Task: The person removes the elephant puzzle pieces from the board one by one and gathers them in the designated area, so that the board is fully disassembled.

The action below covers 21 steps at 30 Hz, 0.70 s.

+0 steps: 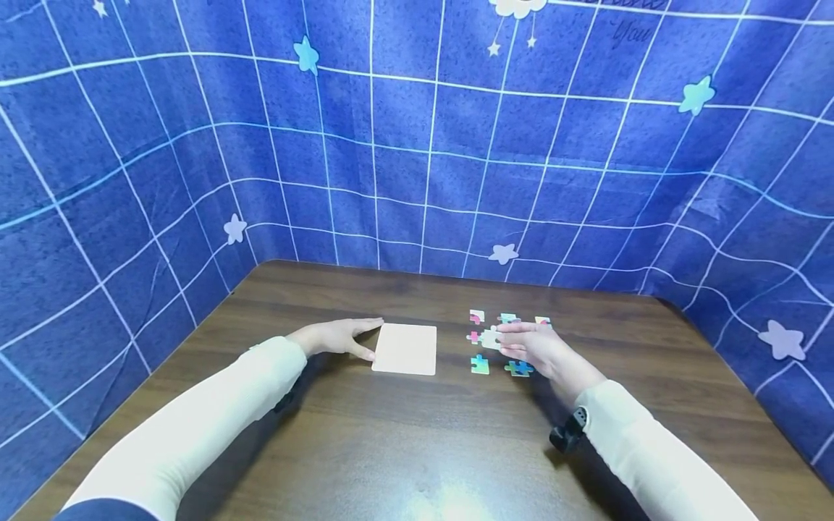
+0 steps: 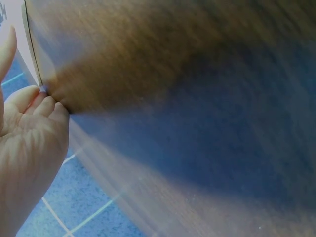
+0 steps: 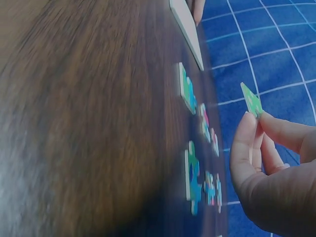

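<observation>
A square, pale board lies flat on the table. My left hand is at its left side, thumb and fingers spread along the edge near the two left corners. In the left wrist view, those fingertips rest low by the tabletop. My right hand pinches a light green jigsaw puzzle piece between thumb and fingertips, raised above the table in the right wrist view. Around it lie several loose puzzle pieces, among them a green-blue one, another green-blue one and a pink one.
The brown wooden table reaches back to a blue curtain with a white grid and stars. More puzzle pieces lie in the back row, such as a pink and cream one; the right hand partly hides some.
</observation>
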Available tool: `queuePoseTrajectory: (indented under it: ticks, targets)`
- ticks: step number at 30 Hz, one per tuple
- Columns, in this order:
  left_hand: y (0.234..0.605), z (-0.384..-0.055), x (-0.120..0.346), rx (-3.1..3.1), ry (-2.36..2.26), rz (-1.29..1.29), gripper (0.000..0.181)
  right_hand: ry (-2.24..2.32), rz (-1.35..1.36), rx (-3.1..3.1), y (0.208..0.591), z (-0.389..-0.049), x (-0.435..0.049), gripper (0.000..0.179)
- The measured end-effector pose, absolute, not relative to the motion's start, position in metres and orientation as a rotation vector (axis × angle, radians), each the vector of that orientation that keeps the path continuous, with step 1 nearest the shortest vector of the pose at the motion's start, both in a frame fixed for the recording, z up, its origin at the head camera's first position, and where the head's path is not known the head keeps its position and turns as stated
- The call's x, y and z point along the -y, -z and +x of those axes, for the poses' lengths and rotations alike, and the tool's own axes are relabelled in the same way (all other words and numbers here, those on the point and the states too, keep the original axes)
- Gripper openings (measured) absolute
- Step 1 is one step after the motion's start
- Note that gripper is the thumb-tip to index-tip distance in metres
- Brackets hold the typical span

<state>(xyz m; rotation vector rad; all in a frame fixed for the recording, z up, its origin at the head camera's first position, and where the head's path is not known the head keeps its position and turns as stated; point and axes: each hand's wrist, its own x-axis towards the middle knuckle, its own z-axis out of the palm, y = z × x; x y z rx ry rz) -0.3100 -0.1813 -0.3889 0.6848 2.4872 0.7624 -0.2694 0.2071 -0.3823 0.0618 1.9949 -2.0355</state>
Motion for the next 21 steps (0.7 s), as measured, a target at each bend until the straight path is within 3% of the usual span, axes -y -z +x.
queuePoseTrajectory:
  ticks: [11,21]
  targets:
    - [0.391,-0.307,0.18,-2.496,-0.759,0.696,0.085,2.026,0.038,-1.982,0.387,-0.261,-0.234,0.042]
    - [0.386,-0.307,0.18,-2.495,-0.774,0.685,0.086,2.068,0.025,-1.93,0.388,-0.256,-0.26,0.019]
